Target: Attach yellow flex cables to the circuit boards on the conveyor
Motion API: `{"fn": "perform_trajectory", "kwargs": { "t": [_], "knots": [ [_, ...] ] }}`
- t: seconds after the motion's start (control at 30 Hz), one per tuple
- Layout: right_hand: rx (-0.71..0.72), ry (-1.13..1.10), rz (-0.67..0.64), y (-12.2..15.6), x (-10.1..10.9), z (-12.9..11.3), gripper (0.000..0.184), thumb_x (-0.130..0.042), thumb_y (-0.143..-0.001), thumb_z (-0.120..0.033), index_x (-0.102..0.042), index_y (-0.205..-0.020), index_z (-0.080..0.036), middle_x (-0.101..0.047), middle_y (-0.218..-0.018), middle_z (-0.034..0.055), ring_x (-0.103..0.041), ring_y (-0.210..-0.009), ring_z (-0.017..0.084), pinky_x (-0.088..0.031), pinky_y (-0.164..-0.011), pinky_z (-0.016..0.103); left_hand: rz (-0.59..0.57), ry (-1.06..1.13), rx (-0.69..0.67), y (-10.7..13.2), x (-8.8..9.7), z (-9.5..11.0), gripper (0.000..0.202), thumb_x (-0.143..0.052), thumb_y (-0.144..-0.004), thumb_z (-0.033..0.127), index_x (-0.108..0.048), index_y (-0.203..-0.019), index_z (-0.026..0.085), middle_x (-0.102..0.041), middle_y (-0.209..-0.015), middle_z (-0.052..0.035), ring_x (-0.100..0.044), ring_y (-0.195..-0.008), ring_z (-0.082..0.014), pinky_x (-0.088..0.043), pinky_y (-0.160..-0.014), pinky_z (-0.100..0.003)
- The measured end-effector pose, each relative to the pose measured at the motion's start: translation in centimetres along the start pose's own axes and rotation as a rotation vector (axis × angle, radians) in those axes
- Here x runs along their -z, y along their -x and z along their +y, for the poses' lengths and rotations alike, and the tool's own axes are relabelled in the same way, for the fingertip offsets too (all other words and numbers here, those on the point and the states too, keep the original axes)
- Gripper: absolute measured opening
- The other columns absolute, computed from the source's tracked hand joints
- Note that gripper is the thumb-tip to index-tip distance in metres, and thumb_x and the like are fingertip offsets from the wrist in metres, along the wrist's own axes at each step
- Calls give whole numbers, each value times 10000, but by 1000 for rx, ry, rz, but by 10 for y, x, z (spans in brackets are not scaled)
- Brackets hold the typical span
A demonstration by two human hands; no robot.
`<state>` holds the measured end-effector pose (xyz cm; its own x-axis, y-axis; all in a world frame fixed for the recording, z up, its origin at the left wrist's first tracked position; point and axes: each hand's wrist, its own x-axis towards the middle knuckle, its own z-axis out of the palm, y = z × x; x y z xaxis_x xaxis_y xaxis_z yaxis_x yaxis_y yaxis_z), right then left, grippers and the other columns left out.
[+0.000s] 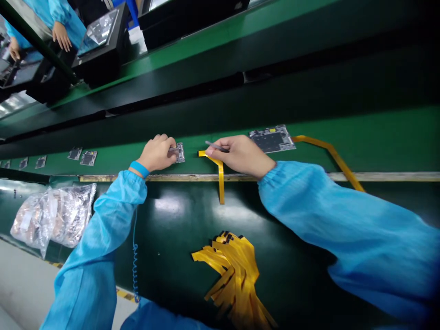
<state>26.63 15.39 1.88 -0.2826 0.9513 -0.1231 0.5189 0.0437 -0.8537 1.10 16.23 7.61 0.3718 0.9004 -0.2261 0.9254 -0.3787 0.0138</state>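
My left hand (157,153) is closed over a small circuit board (180,153) at the edge of the green belt, its fingers hiding the board's left part. A blue wrist strap circles that wrist. To the right, my right hand (238,155) is closed in a pinch round a thin grey pen-like tool (216,146). Its thumb and fingertips also meet a yellow flat flex cable (221,183). That cable's dark end points toward the board, apart from it, while its tail hangs over the ledge. Behind my right hand lies a larger circuit board (273,141) beside another yellow flex cable (330,151).
A pile of yellow flex cables (240,266) lies on the dark green bench in front. Clear plastic bags (57,215) sit at left. Several boards (88,158) line the belt. Black boxes (103,50) and a co-worker's hand (61,35) are beyond the rail.
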Motion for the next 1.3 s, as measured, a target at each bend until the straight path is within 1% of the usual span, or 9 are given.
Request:
{"fn": "perform_trajectory", "kwargs": {
  "t": [0.07,0.17,0.27,0.4,0.7,0.83,1.03,1.13,1.3],
  "knots": [
    [4,11,-3,-11,-7,-1,318,-738,-861,-512,-780,-820,-199,-773,-791,47,-698,-789,236,-519,-681,312,12,111,92,-3,-7,15,118,-653,-922,285,-703,-992,204,-711,-1073,-88,-653,-1038,-271,-503,-868,-362],
    [2,20,14,-22,-14,2,282,-734,-846,-463,-782,-818,-186,-769,-777,52,-688,-782,232,-503,-674,305,-4,172,180,-10,-16,37,115,-650,-934,316,-687,-879,222,-730,-981,-55,-684,-959,-252,-508,-807,-344],
    [9,38,38,-25,-17,5,281,-716,-845,-438,-793,-836,-167,-757,-753,56,-674,-762,227,-485,-653,301,10,134,213,-15,-21,50,150,-609,-952,321,-705,-901,218,-744,-1021,-75,-701,-980,-270,-515,-795,-357],
    [12,78,68,-23,-17,6,256,-695,-858,-389,-811,-860,-161,-754,-739,53,-669,-743,216,-455,-633,294,17,82,232,-17,-22,58,175,-588,-949,299,-732,-971,202,-746,-1068,-105,-713,-1019,-285,-527,-799,-360],
    [-63,151,68,-22,-13,7,194,-750,-851,-378,-837,-923,-221,-823,-890,57,-736,-866,241,-505,-686,289,23,80,250,-24,-18,69,158,-599,-936,265,-740,-940,195,-768,-1026,-115,-727,-1013,-299,-531,-784,-358],
    [-78,206,73,-18,-10,3,198,-743,-857,-402,-847,-940,-256,-834,-943,48,-755,-928,260,-512,-674,297,39,133,197,-19,-17,64,154,-583,-946,234,-708,-862,205,-753,-979,-98,-720,-961,-280,-529,-780,-361],
    [-107,294,76,-13,-7,-5,199,-735,-872,-416,-859,-965,-293,-838,-970,34,-755,-927,270,-507,-665,316,124,166,-5,-1,-24,55,143,-585,-930,155,-670,-822,196,-703,-977,-97,-659,-1001,-256,-530,-893,-371],
    [-139,322,84,-11,-5,-6,195,-744,-869,-416,-863,-964,-294,-836,-971,40,-752,-916,278,-500,-666,326,141,161,-71,6,-27,55,123,-580,-928,141,-680,-870,183,-694,-1037,-110,-632,-1050,-266,-522,-938,-395],
    [-149,347,86,-9,-2,-1,191,-753,-864,-408,-866,-966,-292,-834,-949,42,-746,-896,278,-485,-656,325,144,132,-110,12,-28,57,120,-598,-942,188,-701,-1004,185,-675,-1188,-120,-601,-1144,-283,-514,-966,-420]
  ]
}}
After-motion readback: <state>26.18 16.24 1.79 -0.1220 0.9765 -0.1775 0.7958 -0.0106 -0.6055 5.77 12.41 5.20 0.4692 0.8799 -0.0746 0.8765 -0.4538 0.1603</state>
